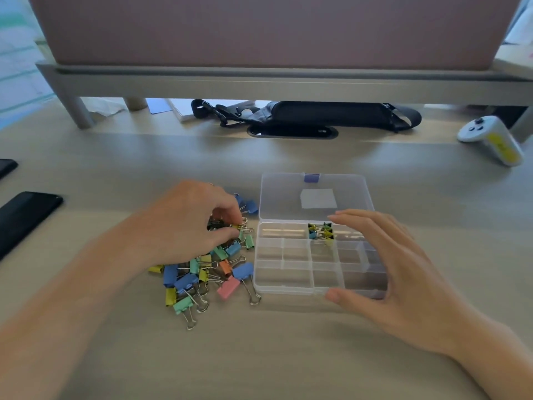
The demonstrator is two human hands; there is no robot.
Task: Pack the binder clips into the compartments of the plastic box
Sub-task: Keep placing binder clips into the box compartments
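A clear plastic box (284, 286) with several compartments lies open on the desk, its lid (314, 194) folded back. A few small binder clips (320, 232) sit in one compartment of the back row. A pile of coloured binder clips (207, 272) lies left of the box. My left hand (184, 223) is over the pile's far part, thumb and fingers pinching a small yellow clip (240, 227). My right hand (386, 269) is at the box's right side, fingers straight over the back edge and thumb at the front right corner.
A black phone (26, 217) and another dark object (7, 166) lie at the left edge. A black bag (311, 114) lies under the monitor shelf (259, 79) at the back, a white controller (490, 137) at the far right.
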